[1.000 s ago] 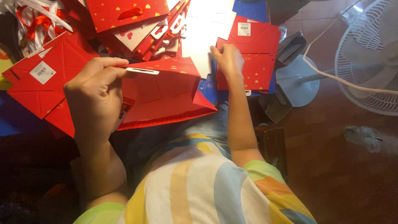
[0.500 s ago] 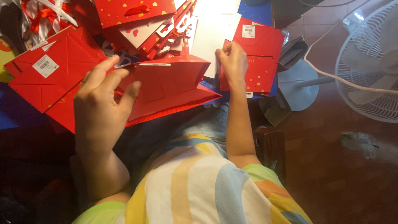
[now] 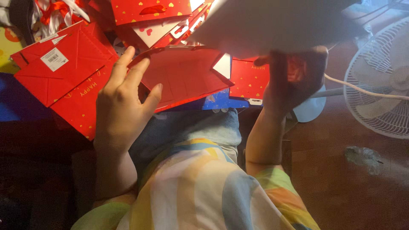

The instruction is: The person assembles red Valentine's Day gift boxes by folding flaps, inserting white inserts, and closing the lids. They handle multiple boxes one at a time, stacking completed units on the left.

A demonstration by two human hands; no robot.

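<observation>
Right hand (image 3: 294,81) lifted white card (image 3: 277,25) — red bag (image 3: 183,76) open.

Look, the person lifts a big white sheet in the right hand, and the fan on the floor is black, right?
Not quite. The fan is white, not black, as the head view shows. The rest holds: the right hand lifts the big white sheet, while the left hand rests on a red paper bag.
</observation>
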